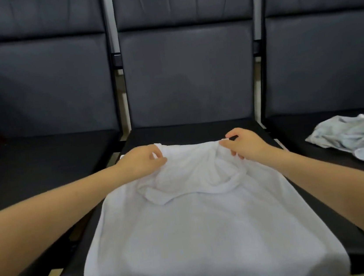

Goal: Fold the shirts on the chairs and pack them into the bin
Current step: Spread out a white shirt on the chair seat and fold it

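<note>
Three dark padded chairs stand in a row before me, and I take the middle chair (191,72) as my mark. To its left the left chair (44,86) shows only its dark seat and back. To its right the right chair (327,58) carries a crumpled pile of shirts (359,136), grey-blue and white, on the front part of its seat.

On the middle chair's seat lies the white shirt (199,227), spread flat and reaching from near the backrest to the front edge, where it hangs over. Its far end is bunched into folds, with a rolled hem or collar curving across it.

My left hand (142,161) rests at the shirt's far left corner, fingers curled and pinching the cloth. My right hand (243,144) pinches the far right corner between thumb and fingers, the others bent over the fabric.
</note>
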